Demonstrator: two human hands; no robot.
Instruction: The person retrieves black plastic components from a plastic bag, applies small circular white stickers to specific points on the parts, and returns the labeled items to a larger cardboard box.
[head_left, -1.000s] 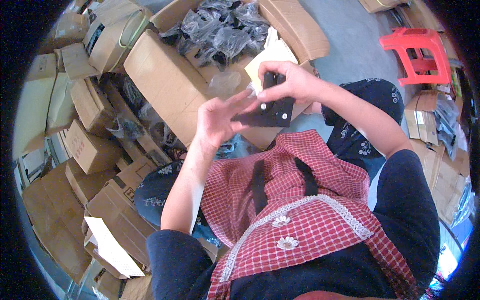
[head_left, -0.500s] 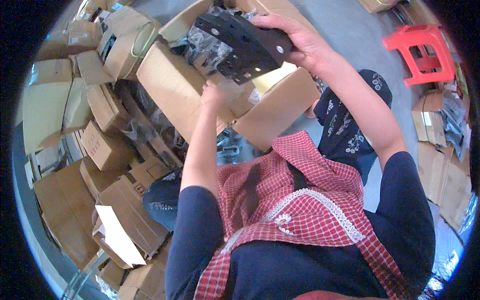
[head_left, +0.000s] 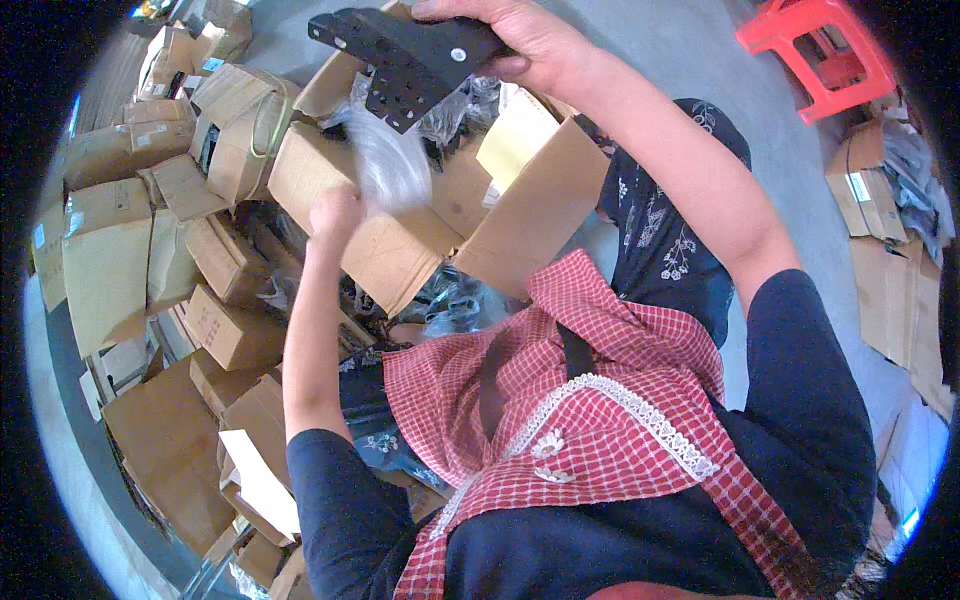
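My right hand (head_left: 535, 45) grips the right end of a black perforated metal bracket (head_left: 420, 55), raised above the far side of an open cardboard box (head_left: 530, 200). The bracket has an angled shape with several round holes. My left hand (head_left: 337, 210) is closed at the box's left flap, on what looks like the edge of a clear plastic bag (head_left: 392, 165). Motion blurs the bag, which stretches from below the bracket down toward that hand. Inside the box lie more crumpled clear plastic and a pale yellow sheet (head_left: 517, 140).
Piled cardboard boxes (head_left: 160, 440) crowd the left side, with a white sheet (head_left: 262, 485) on them. A red plastic stool (head_left: 825, 65) stands at far right, above more cartons (head_left: 890, 290). Clear plastic wrap (head_left: 455, 300) lies between the box and my apron.
The bracket has moved up and left in my right hand, out of the box's opening. My left hand has shifted left, and the clear bag now streams between it and the bracket.
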